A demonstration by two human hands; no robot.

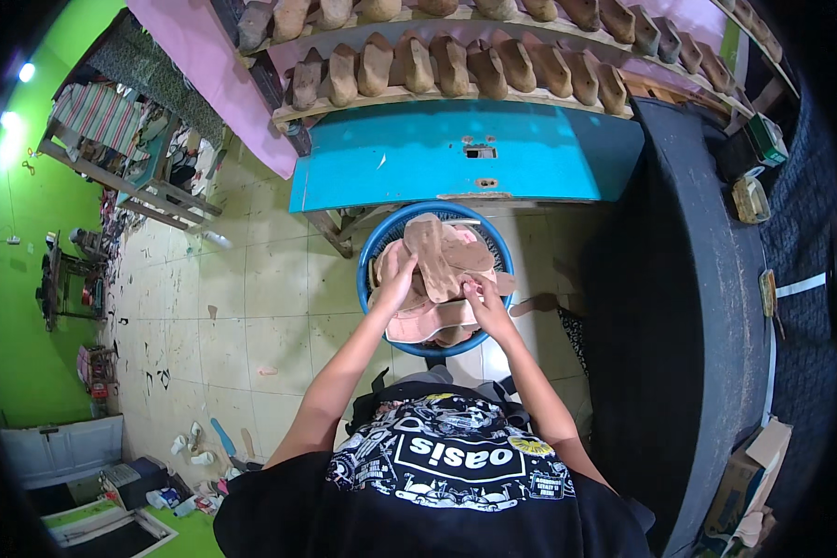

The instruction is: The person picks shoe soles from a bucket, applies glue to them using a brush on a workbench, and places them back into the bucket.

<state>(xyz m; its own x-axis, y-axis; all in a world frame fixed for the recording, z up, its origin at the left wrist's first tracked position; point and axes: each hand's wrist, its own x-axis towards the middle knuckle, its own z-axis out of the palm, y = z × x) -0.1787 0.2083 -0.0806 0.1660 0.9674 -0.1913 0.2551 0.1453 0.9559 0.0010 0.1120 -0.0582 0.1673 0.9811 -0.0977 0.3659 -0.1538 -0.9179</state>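
Now, live from above the basket:
Left hand: the left hand [395, 276] is reaching into the blue basket [372, 244], fingers curling down over the pile of tan and pink insole pieces [442, 256]; whether it is pinching one I cannot tell.
Right hand: the right hand [479, 299] is pressing on the near side of the pile, fingers bent onto a pink piece; a firm grip is not showing.
Where the pieces are: heaping up inside the basket, standing on the tiled floor [242, 307] in front of the person's knees.
Handling: the pieces are looking light, flat and bendy, likely sliding over each other; taking one by its edge or narrow waist seems best.
Around: a turquoise bench [437, 149] is sitting just behind the basket, racks of wooden shoe lasts [456, 67] above it.
In the way: a dark worktable [707, 279] is crowding the right side; scraps are lying far left.
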